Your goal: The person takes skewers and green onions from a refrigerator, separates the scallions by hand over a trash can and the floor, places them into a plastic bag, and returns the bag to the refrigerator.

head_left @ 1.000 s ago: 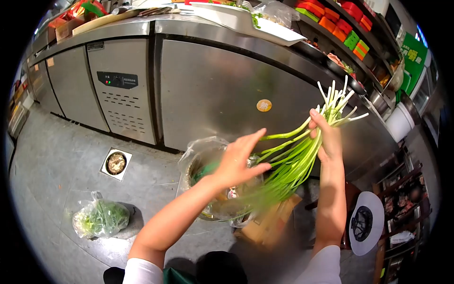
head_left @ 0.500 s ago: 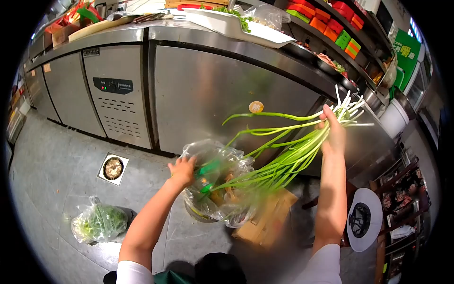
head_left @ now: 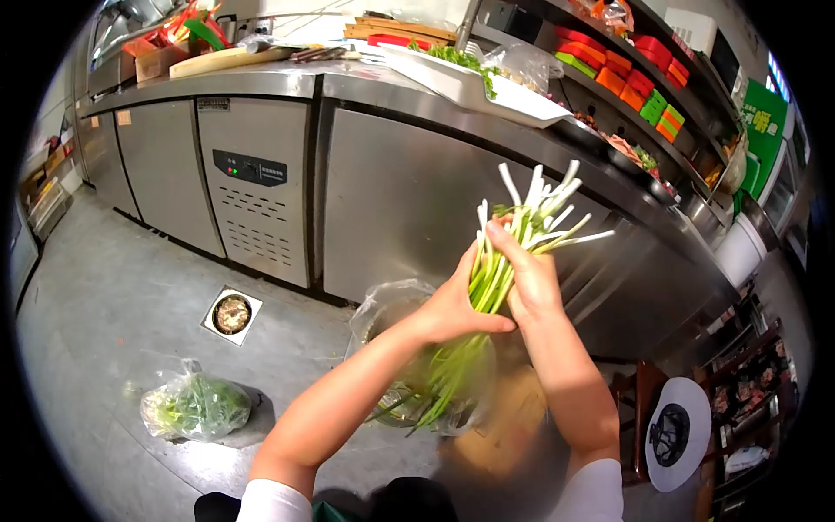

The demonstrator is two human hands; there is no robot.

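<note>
A bunch of long green onions (head_left: 492,277) is held upright in front of me, white ends up and green leaves hanging down. My right hand (head_left: 529,277) grips it just below the white ends, thumb across the stalks. Around the bunch's left side, a little lower, my left hand (head_left: 461,303) is wrapped with its thumb against the stalks. The leaf tips hang over a bin lined with a clear plastic bag (head_left: 383,306), which the hands and leaves partly hide.
A knotted clear bag of greens (head_left: 197,406) lies on the floor at left, near a square drain (head_left: 232,315). A steel counter (head_left: 400,200) runs across, bearing a white tray (head_left: 470,85). A blurred cardboard box (head_left: 500,426) and a stool with a hat (head_left: 687,435) stand at right.
My left hand has moved from the bagged bin up to the onions and closed on them. My right hand has brought the bunch leftward, and its spread leaves are now gathered and hanging down.
</note>
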